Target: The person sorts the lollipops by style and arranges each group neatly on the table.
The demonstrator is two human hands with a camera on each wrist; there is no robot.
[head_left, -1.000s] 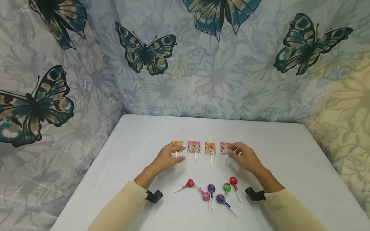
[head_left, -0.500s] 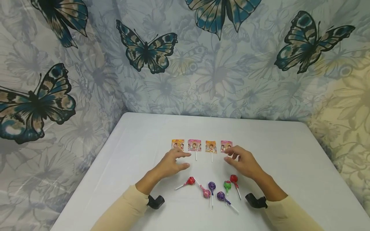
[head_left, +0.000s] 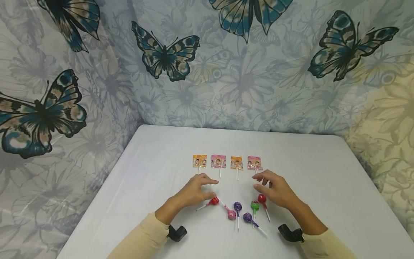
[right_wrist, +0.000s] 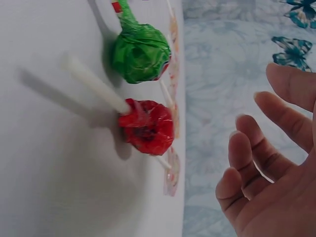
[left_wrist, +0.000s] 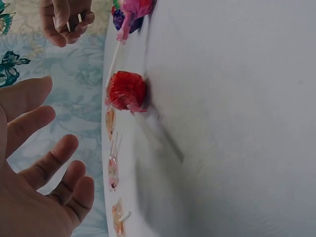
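Note:
My left hand (head_left: 194,190) hovers with parted, relaxed fingers above the table, its thumb right by a red lollipop (head_left: 214,200) on the left. In the left wrist view nothing lies between those fingers, and the red wrapper (left_wrist: 127,91) is off to their right. My right hand (head_left: 275,187) holds nothing; its loosely bent fingers are just behind another red lollipop (head_left: 262,198). Beside that one lie a green lollipop (head_left: 254,205), two purple ones, the nearer purple lollipop (head_left: 248,217) slanting, and a pink lollipop (head_left: 231,214). The right wrist view shows the green wrapper (right_wrist: 143,53) close by.
Farther back, flat-packed lollipops stand in a row: an orange packet (head_left: 199,161), a pink packet (head_left: 218,161), a second orange packet (head_left: 237,163) and a second pink packet (head_left: 254,163). The white table (head_left: 161,147) meets a butterfly-patterned wall cloth (head_left: 194,104) behind.
Both hands have drawn back from the row of flat packets toward the round lollipops, uncovering the outer packets. The lollipops themselves stay in place.

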